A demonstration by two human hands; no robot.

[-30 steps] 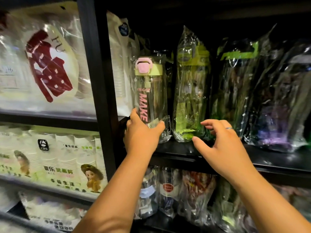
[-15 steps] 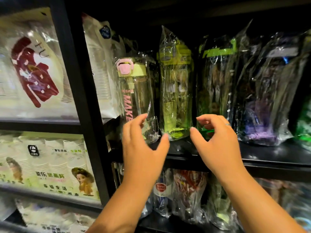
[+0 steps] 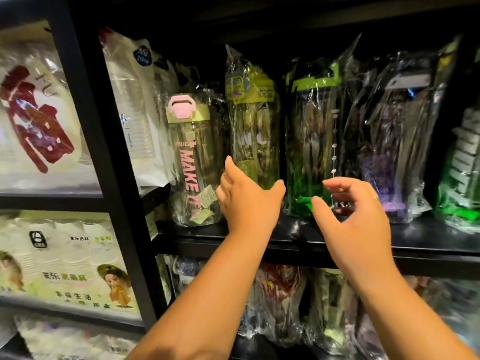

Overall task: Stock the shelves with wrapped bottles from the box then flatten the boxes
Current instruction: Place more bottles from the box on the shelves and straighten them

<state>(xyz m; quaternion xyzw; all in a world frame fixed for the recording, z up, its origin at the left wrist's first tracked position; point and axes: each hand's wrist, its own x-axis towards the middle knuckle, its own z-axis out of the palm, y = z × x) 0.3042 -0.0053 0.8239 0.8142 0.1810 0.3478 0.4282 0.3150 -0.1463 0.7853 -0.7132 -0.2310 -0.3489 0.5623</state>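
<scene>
Wrapped bottles stand in a row on a black shelf [image 3: 285, 245]. At the left is a clear bottle with a pink-and-green lid [image 3: 193, 162] and pink lettering. Beside it stands a yellow-green bottle [image 3: 253, 120], then a dark bottle with a bright green lid [image 3: 314, 141] and a purple one [image 3: 389, 152]. My left hand [image 3: 246, 198] is open in front of the yellow-green bottle's base, just right of the pink-lidded bottle and holding nothing. My right hand [image 3: 355, 224] hovers open before the green-lidded bottle, fingers curled. No box is in view.
A black upright post [image 3: 104, 165] separates this bay from shelves of white paper-cup packs [image 3: 65, 263] on the left. More wrapped bottles [image 3: 280, 302] fill the shelf below. Another green wrapped item [image 3: 462, 172] stands at the far right edge.
My left hand has let go of the pink-lidded bottle and shifted right, in front of the yellow-green bottle. The right hand stayed open near the shelf edge. The view swung slightly left.
</scene>
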